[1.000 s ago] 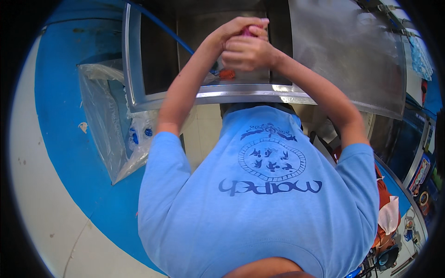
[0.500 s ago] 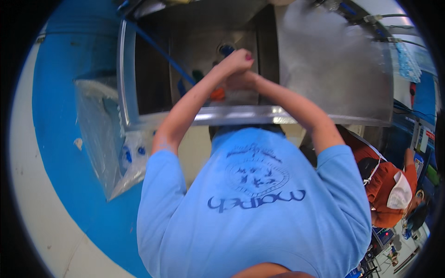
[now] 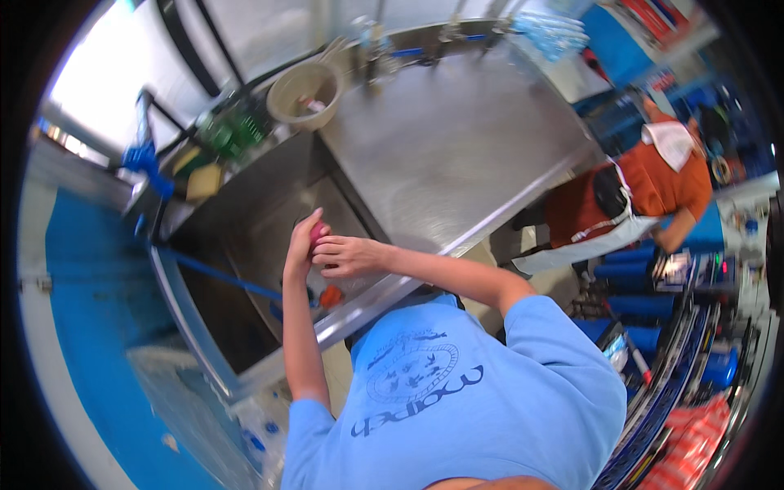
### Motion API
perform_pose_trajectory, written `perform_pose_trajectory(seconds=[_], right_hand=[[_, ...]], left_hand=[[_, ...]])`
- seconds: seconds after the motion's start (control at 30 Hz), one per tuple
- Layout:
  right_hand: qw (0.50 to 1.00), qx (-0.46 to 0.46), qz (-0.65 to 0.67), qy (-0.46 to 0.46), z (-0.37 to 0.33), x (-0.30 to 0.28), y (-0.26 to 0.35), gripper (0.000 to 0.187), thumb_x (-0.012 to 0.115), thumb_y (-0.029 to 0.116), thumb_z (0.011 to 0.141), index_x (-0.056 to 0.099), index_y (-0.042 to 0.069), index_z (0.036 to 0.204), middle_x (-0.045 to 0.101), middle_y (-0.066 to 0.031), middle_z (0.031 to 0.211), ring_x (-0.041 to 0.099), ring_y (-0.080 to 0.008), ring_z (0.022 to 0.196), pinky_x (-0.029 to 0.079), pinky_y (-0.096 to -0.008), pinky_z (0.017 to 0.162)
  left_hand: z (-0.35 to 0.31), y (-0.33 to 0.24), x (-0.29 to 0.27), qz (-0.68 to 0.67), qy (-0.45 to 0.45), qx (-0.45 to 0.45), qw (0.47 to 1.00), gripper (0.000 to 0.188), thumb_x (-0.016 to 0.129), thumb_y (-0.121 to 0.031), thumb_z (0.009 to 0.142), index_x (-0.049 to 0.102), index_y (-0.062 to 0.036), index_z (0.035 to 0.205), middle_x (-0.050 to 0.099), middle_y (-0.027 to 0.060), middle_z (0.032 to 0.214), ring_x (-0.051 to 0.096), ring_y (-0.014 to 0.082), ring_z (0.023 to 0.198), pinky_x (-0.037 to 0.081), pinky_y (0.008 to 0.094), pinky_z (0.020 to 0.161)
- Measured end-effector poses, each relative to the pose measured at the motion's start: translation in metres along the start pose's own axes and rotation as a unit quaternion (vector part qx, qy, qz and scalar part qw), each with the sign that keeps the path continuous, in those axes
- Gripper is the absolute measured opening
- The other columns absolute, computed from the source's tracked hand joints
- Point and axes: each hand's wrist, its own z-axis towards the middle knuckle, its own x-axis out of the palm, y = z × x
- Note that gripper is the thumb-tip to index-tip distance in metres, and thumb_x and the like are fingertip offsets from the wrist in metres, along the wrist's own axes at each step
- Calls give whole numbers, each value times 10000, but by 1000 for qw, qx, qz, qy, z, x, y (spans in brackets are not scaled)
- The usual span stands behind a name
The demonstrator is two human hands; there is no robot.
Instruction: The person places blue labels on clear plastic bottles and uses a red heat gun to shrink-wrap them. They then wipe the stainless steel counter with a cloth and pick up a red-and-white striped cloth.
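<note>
My hands meet above a steel sink (image 3: pixel 245 220). My left hand (image 3: pixel 300 249) is closed round a small, smooth pink thing (image 3: pixel 317 234), too small to name, that shows between thumb and fingers. Curled inward, the fingers of my right hand (image 3: pixel 347 256) press against this pink thing and the left palm. Below them in the sink lie an orange object (image 3: pixel 331 296) and, partly behind my left forearm, a dark blue one. A thin blue tube or rod (image 3: pixel 216 268) slants across the sink toward my left wrist.
A steel worktop (image 3: pixel 457 139) adjoins the sink. Along the back stand a cream bucket (image 3: pixel 304 94), green bottles (image 3: pixel 233 131) and a yellow sponge (image 3: pixel 204 181). A person in an orange-red top (image 3: pixel 653 188) works at right. A clear plastic bag (image 3: pixel 175 376) hangs left.
The view has swung right, bringing the worktop, bucket and bottles into sight. My hands have gone from clasped together to slightly parted, with the pink thing now showing between them.
</note>
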Motion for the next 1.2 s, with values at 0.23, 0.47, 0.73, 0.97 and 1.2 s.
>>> perform_pose_trajectory(seconds=[0.23,0.47,0.73,0.97,1.2], right_hand=[[881,449,-27,-144,-49,-92,8,368,793,71,786,601,59,1100,530,-187,1350,527,-400,1270,447,-488,1076],[836,472,-200,-197,-110,-146,-23,429,823,153,764,596,71,1118,600,-125,1186,589,-324,1151,466,-458,999],[896,367,-227,-108,-160,-178,-89,364,784,223,744,679,131,1080,615,-78,1126,611,-249,1085,471,-425,951],[817,495,-182,-235,-189,-185,-185,420,773,157,793,652,104,1191,628,-130,1155,627,-344,1086,493,-487,955],[790,537,-268,-124,-191,-214,-268,493,745,126,843,607,101,1316,597,-141,1303,569,-369,1250,482,-441,1026]], left_hand=[[21,-11,112,-110,62,232,964,223,553,-217,1061,627,-24,1144,677,124,1164,639,214,1090,493,372,978],[32,-6,208,-39,123,224,966,380,534,-277,1083,529,6,1337,594,160,1360,579,242,1255,449,440,1113],[54,5,237,-106,51,148,982,581,521,-239,1084,279,41,1532,497,215,1441,524,374,1361,448,472,1138],[33,2,217,-92,-8,257,962,573,534,-137,1057,306,21,1559,479,167,1533,486,278,1418,360,441,1187],[-14,61,122,288,-133,156,935,457,558,-279,1053,568,-17,1427,581,175,1453,433,255,1450,297,368,1199]])
